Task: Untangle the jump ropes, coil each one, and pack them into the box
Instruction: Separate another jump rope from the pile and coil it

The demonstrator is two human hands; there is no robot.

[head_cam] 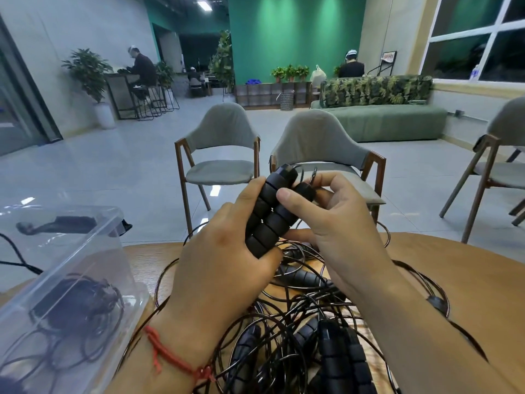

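Observation:
I hold two black ribbed jump-rope handles (270,214) side by side above the round wooden table (468,274). My left hand (224,257) grips their lower ends, and my right hand (329,220) pinches the upper part with the thumb across the front. Thin black cords run from the handle tops behind my right fingers. Below my hands lies a tangled heap of black ropes (295,322) with more ribbed handles (341,354) among them. A clear plastic box (74,282) stands at the left with a coiled black rope (76,311) inside.
Two grey chairs (224,155) stand just beyond the table's far edge, and another chair (500,166) is at the right. A black cable (17,260) trails off the left edge. People sit far back in the room.

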